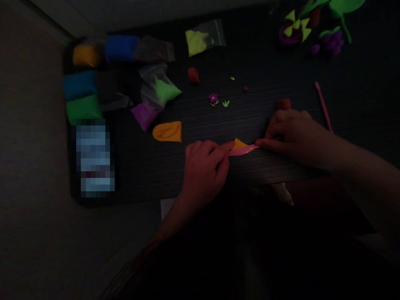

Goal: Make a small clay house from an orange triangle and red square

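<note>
A pink clay modelling knife (pixel 242 151) lies across a small orange clay piece (pixel 239 144) near the table's front edge. My right hand (pixel 290 133) pinches one end of the knife between thumb and fingers. My left hand (pixel 208 164) is closed at the knife's other end, its index fingertip against the orange clay; its grip is partly hidden. Left of it lies a flat orange clay slab (pixel 168 132) with one straight-cut edge. Just beyond my right hand sits a red-brown clay lump (pixel 283 103).
Bagged clay (pixel 121 48) and a lit phone (pixel 95 160) occupy the left side. A small purple clay flower (pixel 213 98), leaf bits (pixel 226 103) and a red lump (pixel 193 75) lie mid-table. A pink stick tool (pixel 324 106) and clay grapes (pixel 331 43) are at the right.
</note>
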Motion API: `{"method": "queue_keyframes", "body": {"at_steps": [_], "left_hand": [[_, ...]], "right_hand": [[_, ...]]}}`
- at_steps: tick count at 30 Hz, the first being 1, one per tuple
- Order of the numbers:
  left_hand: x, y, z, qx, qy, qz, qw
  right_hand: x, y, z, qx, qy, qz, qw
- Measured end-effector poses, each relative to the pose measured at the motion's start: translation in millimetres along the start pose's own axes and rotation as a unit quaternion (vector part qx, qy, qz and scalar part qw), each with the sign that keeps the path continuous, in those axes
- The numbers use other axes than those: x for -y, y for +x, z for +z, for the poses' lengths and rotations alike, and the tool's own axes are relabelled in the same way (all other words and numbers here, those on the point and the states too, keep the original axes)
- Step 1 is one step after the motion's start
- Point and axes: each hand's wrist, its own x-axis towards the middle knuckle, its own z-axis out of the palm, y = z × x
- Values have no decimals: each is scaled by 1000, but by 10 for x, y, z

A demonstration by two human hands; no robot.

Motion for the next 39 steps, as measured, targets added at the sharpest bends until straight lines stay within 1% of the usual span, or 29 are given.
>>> {"method": "queue_keyframes", "body": {"at_steps": [2,4,7,9,11,14,17,20,22,26,28,30,32,36,37,39], "left_hand": [[-11,2,16,2,34,5,999],[-25,4,28,1,52,5,999],[-44,8,28,1,51,2,999],[-53,9,16,5,43,3,999],[-58,8,3,10,36,0,999],[-59,5,-3,17,31,-2,999],[-53,5,8,14,31,-1,999],[-45,8,19,10,36,-1,999],[-39,10,23,9,38,-1,999],[-25,10,28,3,34,4,999],[-15,9,32,-1,29,11,1000],[-5,9,35,0,25,15,1000],[3,11,36,1,22,14,1000],[8,17,34,-3,21,18,1000],[9,18,35,-1,23,20,1000],[11,19,39,3,28,21,999]], "right_hand": [[-14,-10,3,-5,8,0,1000],[-49,-28,-1,-12,40,-10,999],[-119,-54,-22,-3,121,-28,992],[-149,-58,-40,4,145,-30,989],[-156,-51,-50,7,133,-28,991],[-137,-29,-39,6,85,-27,996],[-117,-5,-8,-12,41,-30,999],[-120,7,-1,-25,27,-29,999],[-139,-10,-23,-20,51,-36,998],[-180,-150,-76,-15,158,-36,987],[-181,-257,-61,-27,162,-32,986],[-172,-362,-5,-50,122,-56,990],[-168,-445,76,-66,72,-103,990],[-178,-530,186,-118,-33,-214,969],[-173,-539,187,-121,-52,-233,964],[-145,-547,158,-105,-77,-255,958]]}}
